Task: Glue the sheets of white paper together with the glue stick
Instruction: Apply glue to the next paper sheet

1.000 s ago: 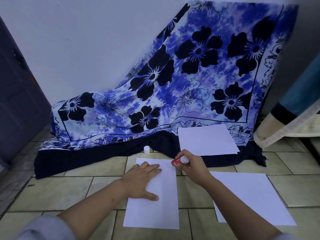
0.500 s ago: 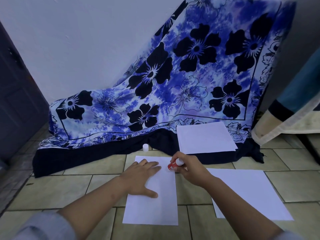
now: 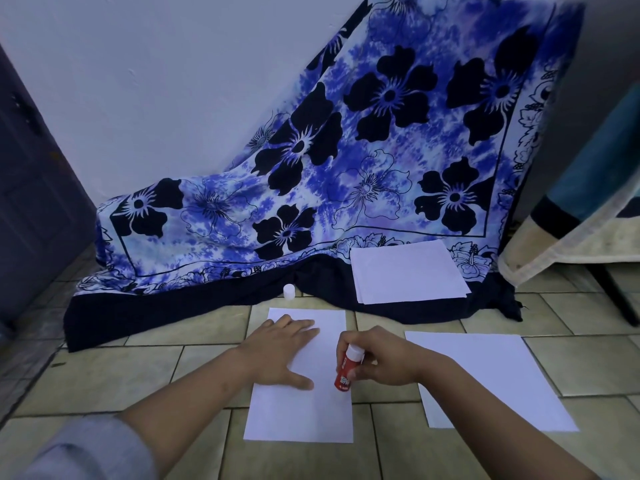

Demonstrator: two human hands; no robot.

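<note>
Where the glue stick (image 3: 344, 374) is: slid along the centre sheet (image 3: 301, 417) from far right corner to mid right edge, tip down.
Right hand (image 3: 388, 360): curled round the stick.
Left hand (image 3: 277, 348): flat, pressing that sheet.
Meaning: edge apparently being glued; joining remains.

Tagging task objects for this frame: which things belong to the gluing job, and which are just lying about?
Job:
glue stick, gripped by right hand
centre sheet, pressed flat by left hand
right sheet
paper stack
cap

Lying about:
floral cloth
door
</note>
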